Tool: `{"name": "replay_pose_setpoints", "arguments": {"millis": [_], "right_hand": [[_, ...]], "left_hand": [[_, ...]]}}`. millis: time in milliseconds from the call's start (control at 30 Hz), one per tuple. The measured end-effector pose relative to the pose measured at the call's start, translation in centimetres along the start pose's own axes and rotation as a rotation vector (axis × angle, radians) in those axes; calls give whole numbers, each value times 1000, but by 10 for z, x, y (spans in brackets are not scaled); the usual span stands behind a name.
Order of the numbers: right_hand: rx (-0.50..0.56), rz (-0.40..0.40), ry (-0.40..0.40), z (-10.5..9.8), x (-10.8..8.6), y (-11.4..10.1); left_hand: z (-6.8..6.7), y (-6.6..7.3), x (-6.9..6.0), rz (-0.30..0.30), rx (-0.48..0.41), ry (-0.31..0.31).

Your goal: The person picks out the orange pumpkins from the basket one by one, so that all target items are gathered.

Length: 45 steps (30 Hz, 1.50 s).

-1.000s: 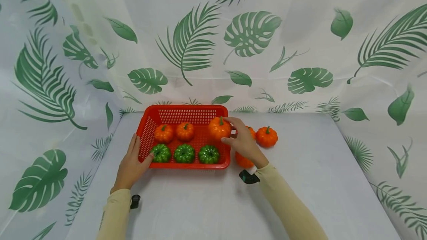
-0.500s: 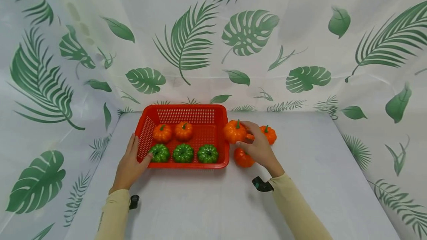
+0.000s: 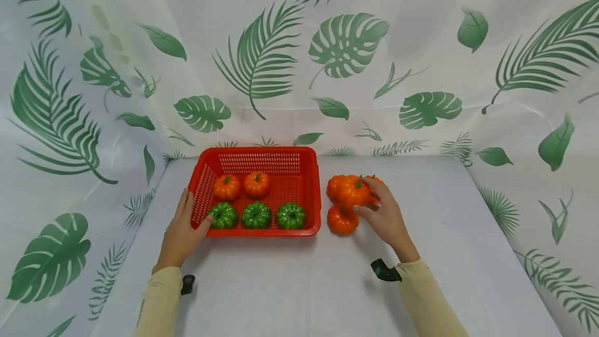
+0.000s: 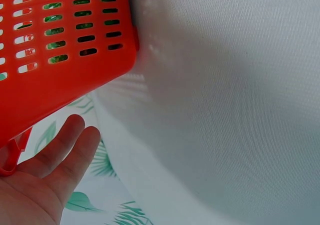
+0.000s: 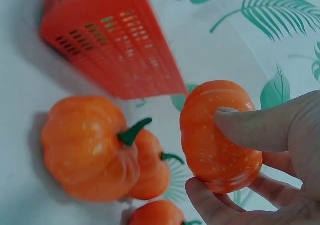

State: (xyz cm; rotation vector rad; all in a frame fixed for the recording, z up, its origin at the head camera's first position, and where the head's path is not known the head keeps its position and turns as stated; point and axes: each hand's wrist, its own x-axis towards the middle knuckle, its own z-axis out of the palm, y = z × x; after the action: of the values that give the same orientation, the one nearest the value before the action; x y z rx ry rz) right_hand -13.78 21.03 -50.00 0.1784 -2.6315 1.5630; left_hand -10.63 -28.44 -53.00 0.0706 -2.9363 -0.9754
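A red plastic basket (image 3: 255, 233) stands at the back of the table. My left hand (image 3: 178, 235) holds its near left corner, thumb over the rim and fingers along the outer wall; in the left wrist view two fingers (image 4: 70, 155) look straight and the thumb is hidden. Right of the basket, my right hand (image 3: 386, 222) grips an orange toy pumpkin (image 3: 351, 191) between thumb and fingers, above the table as the right wrist view shows. Beneath and around it are other orange pumpkins, one in front (image 3: 342, 222), one behind left (image 3: 333, 188) and one partly hidden behind right.
Inside the basket, two orange pumpkins (image 3: 226, 188) lie in the back row and three green pumpkins (image 3: 256, 216) along the front. A white cloth with green leaves (image 3: 348, 46) hangs behind and beside the white table (image 3: 281, 290).
My right hand has carried the orange pumpkin out of the basket, over its right rim, to above the pumpkins on the table. My left hand has stayed at the basket's corner.
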Motion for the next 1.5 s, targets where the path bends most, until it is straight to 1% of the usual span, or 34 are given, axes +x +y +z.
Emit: {"name": "replay_pose_setpoints", "arguments": {"millis": [167, 400, 633, 933, 1033, 1200, 1367, 1500], "right_hand": [[20, 28, 37, -7, -9, 8], [0, 99, 59, -12, -22, 20], [-16, 171, 64, -16, -36, 31], [-29, 251, 52, -18, -45, 43], [-29, 260, 42, -18, -48, 48], [-39, 253, 23, -19, -51, 55], [-52, 247, 7, -17, -50, 63], [-57, 239, 11, -14, -49, 68]], "left_hand": [[0, -1, -1, -5, 0, 0], [0, -2, -2, -6, -5, -2], [-1, -1, -3, -7, -7, -4], [-2, 0, -2, -7, 1, -7], [-1, 0, -2, -1, 1, -1], [0, 0, 0, 4, -1, 0], [0, 1, 0, 4, 0, 7], [0, 1, 0, 7, -3, 12]]}}
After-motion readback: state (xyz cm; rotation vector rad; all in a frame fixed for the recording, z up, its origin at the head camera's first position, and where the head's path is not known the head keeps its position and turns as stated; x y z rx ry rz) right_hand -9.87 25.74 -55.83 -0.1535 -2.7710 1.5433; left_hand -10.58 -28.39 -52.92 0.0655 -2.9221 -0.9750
